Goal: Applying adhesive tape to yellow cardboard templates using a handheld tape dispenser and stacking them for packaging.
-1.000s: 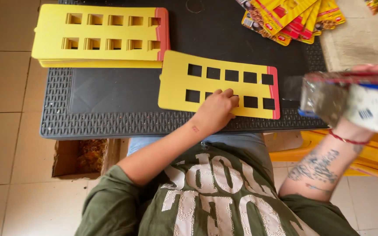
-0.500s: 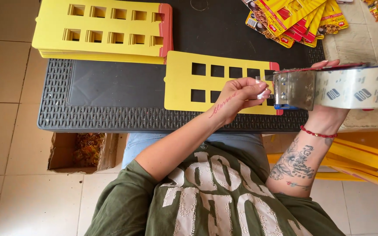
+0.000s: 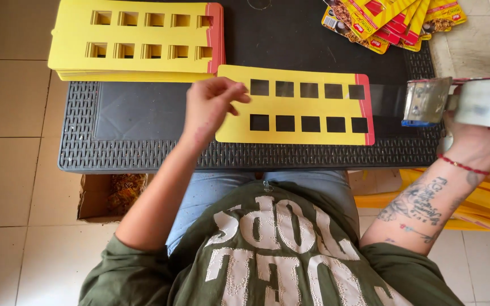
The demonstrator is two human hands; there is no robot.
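A yellow card (image 3: 296,105) with a red band on one short end lies flat on the black mat (image 3: 143,113), just ahead of the person's lap. Its long axis runs left to right across the view, and the red end points toward the person's right. Two rows of five square windows run along that axis, the dark mat showing through them.

The left hand (image 3: 211,105) hovers at the card's plain yellow end, over its left edge. Its fingers are loosely curled and grip nothing; whether the fingertips touch the card cannot be told.

The right hand (image 3: 474,141) is wrapped around a tape dispenser (image 3: 460,102), with most of the hand hidden behind it. The dispenser's metal mouth faces left toward the card's red end. A strip of clear tape (image 3: 387,99) stretches from that mouth to the red band, in line with the card's long axis.

A stack (image 3: 137,39) of matching yellow cards sits at the mat's far left, lying the same way, red ends to the right. Sachets (image 3: 392,22) in yellow and red are piled at the mat's far right corner. Below the mat's left edge is an open brown box (image 3: 112,195) on the tiled floor.
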